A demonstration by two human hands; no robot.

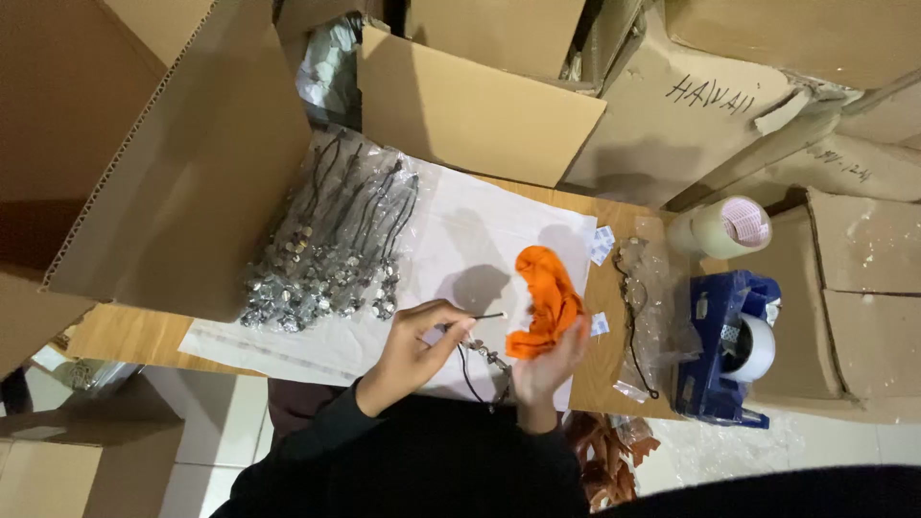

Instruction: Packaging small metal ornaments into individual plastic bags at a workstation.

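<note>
While cardboard boxes crowd in on every side, the head view gives us a narrow wooden counter with very little free room, its bare wood showing only at the left end and past the right edge of a white sheet laid along it. And there's the left hand, fingers pinched tight on the black cord of a beaded necklace, which hangs just over the near edge of the sheet. The right hand is closed loosely round an orange cloth, bunched up right against the beads. Over to the left, a heap of clear bags with corded, metal-beaded necklaces inside, tucked under a big box flap. On the right, one more clear bag holding a single necklace, just beside a blue tape dispenser, with a roll of tape behind it.
</note>
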